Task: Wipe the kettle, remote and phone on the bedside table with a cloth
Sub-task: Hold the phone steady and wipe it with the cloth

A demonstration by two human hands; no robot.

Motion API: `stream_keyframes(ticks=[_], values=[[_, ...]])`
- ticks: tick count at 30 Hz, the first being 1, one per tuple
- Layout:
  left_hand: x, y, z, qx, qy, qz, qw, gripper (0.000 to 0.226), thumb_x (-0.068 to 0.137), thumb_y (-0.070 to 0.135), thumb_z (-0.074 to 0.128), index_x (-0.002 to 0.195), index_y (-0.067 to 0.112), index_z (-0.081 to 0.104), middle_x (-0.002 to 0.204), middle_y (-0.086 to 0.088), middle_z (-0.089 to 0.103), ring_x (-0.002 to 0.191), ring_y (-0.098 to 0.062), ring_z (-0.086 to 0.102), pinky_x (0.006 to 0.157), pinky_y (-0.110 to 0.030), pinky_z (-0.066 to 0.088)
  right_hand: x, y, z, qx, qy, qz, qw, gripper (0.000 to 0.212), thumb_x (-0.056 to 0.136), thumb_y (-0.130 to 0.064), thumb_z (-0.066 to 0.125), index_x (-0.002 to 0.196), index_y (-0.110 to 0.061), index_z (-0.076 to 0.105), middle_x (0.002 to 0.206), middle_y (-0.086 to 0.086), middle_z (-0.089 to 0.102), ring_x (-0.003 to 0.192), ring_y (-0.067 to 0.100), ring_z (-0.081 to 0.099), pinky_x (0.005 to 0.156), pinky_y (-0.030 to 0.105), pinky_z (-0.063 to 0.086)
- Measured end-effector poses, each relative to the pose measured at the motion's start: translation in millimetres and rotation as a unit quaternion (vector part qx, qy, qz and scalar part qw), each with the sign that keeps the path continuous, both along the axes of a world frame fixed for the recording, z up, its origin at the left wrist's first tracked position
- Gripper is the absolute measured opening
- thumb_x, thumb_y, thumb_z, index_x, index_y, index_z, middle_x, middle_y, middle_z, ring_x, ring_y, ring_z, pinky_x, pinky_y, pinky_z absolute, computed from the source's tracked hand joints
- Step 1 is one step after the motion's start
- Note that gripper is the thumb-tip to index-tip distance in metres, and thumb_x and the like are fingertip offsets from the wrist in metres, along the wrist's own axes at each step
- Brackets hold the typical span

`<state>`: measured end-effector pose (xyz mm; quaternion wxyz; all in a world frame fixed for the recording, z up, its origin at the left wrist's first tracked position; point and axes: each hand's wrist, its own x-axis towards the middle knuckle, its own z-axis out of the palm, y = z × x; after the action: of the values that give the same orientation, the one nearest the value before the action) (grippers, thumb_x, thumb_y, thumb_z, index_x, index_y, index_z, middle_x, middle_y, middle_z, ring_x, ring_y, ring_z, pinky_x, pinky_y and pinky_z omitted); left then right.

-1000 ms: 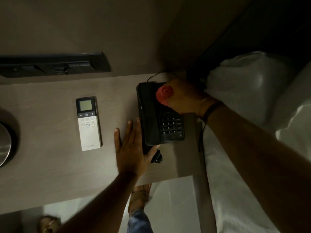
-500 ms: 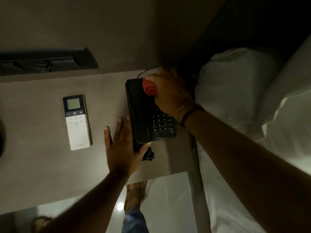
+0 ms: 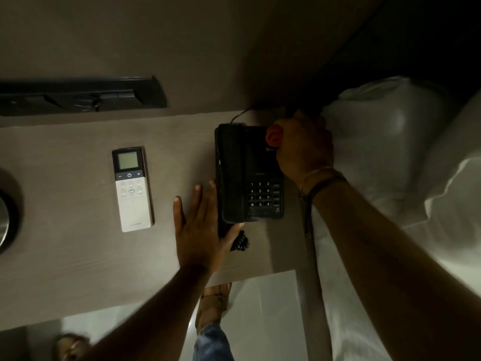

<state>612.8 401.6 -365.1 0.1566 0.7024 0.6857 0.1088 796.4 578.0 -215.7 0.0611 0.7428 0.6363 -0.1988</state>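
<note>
A black desk phone sits at the right end of the bedside table, handset on its left side, keypad at lower right. My right hand is closed on a red cloth pressed against the phone's upper right corner. My left hand lies flat on the table, fingers apart, thumb braced against the phone's near left corner by the coiled cord. A white remote with a small screen lies left of the phone. The steel kettle shows only at the far left edge.
A dark wall panel with sockets runs above the table at left. A white pillow and bedding lie directly right of the table. My sandalled feet stand on the pale floor below the table's front edge.
The right hand with the red cloth has slid from the phone's upper middle towards its upper right corner. The left hand stays braced at the phone's near corner. The view shifted slightly.
</note>
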Motion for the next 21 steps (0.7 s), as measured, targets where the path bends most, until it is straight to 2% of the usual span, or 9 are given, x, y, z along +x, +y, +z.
stream_keyframes(ticks=[3, 5, 8, 10, 13, 15, 17, 19, 21], values=[[0, 1, 0, 0.002, 0.001, -0.001, 1.0, 0.1, 0.1, 0.081, 0.04, 0.173, 0.018, 0.014, 0.173, -0.007, 0.038, 0.166, -0.025, 0.023, 0.137, -0.054, -0.001, -28, 3, -5, 0.019, 0.06, 0.045, 0.997, 0.042, 0.094, -0.007, 0.059, 0.134, -0.016, 0.063, 0.149, 0.011, 0.053, 0.141, 0.036, 0.044, 0.121, 0.045, 0.035], [0, 1, 1, 0.0, 0.001, -0.002, 1.0, 0.1, 0.1, 0.08, 0.04, 0.173, 0.017, 0.016, 0.172, -0.008, 0.04, 0.165, -0.026, 0.024, 0.137, -0.053, -0.002, -32, 12, -4, -0.018, 0.121, 0.038, 0.992, 0.033, 0.098, -0.008, 0.057, 0.13, -0.011, 0.065, 0.14, 0.014, 0.06, 0.133, 0.034, 0.053, 0.117, 0.04, 0.041], [1, 1, 3, -0.002, 0.001, -0.002, 1.0, 0.099, 0.101, 0.08, 0.039, 0.173, 0.018, 0.014, 0.173, -0.008, 0.039, 0.165, -0.027, 0.025, 0.136, -0.052, -0.004, -1, 28, 12, -0.123, 0.262, -0.052, 0.956, 0.036, 0.1, -0.004, 0.057, 0.135, -0.008, 0.062, 0.128, 0.007, 0.064, 0.108, 0.02, 0.064, 0.094, 0.015, 0.049], [2, 1, 4, -0.002, 0.001, 0.001, 1.0, 0.098, 0.101, 0.08, 0.037, 0.173, 0.017, 0.015, 0.173, -0.008, 0.039, 0.166, -0.028, 0.025, 0.136, -0.054, -0.002, 17, 31, 15, -0.06, 0.286, -0.078, 0.953, 0.036, 0.1, -0.005, 0.059, 0.135, -0.011, 0.063, 0.123, 0.001, 0.062, 0.111, 0.017, 0.059, 0.097, 0.019, 0.047], [2, 1, 4, -0.005, 0.004, 0.004, 1.0, 0.097, 0.102, 0.08, 0.036, 0.172, 0.015, 0.02, 0.172, -0.009, 0.041, 0.165, -0.027, 0.025, 0.136, -0.057, 0.003, 3, 25, -3, 0.031, 0.188, 0.015, 0.981, 0.032, 0.097, -0.01, 0.063, 0.128, -0.016, 0.069, 0.131, 0.009, 0.064, 0.124, 0.03, 0.058, 0.108, 0.041, 0.049], [2, 1, 4, 0.002, 0.006, 0.007, 1.0, 0.097, 0.102, 0.079, 0.037, 0.172, 0.015, 0.02, 0.171, -0.009, 0.042, 0.165, -0.025, 0.021, 0.136, -0.056, 0.002, -19, 5, -17, 0.018, 0.091, 0.072, 0.993, 0.052, 0.091, -0.008, 0.064, 0.14, -0.024, 0.06, 0.146, 0.009, 0.052, 0.136, 0.038, 0.046, 0.117, 0.051, 0.039], [2, 2, 3, 0.003, 0.009, 0.009, 1.0, 0.097, 0.102, 0.078, 0.039, 0.172, 0.016, 0.017, 0.171, -0.009, 0.042, 0.165, -0.023, 0.018, 0.136, -0.055, 0.0, -30, -14, -21, 0.021, 0.058, 0.085, 0.994, 0.068, 0.084, -0.007, 0.067, 0.147, -0.028, 0.051, 0.155, 0.007, 0.043, 0.139, 0.04, 0.04, 0.119, 0.056, 0.037], [3, 2, 4, -0.002, 0.009, 0.008, 1.0, 0.097, 0.101, 0.078, 0.04, 0.172, 0.015, 0.018, 0.171, -0.008, 0.041, 0.165, -0.024, 0.02, 0.136, -0.055, 0.001, -26, -29, -17, 0.008, 0.086, 0.07, 0.994, 0.068, 0.085, -0.005, 0.067, 0.147, -0.027, 0.051, 0.153, 0.007, 0.046, 0.138, 0.039, 0.042, 0.119, 0.055, 0.038], [3, 2, 6, -0.006, 0.008, 0.008, 1.0, 0.097, 0.101, 0.078, 0.038, 0.172, 0.015, 0.02, 0.172, -0.009, 0.04, 0.166, -0.026, 0.022, 0.136, -0.055, 0.001, -12, -48, -10, -0.06, 0.142, 0.069, 0.986, 0.057, 0.089, -0.002, 0.065, 0.142, -0.022, 0.057, 0.142, 0.01, 0.053, 0.134, 0.035, 0.047, 0.117, 0.05, 0.04]])
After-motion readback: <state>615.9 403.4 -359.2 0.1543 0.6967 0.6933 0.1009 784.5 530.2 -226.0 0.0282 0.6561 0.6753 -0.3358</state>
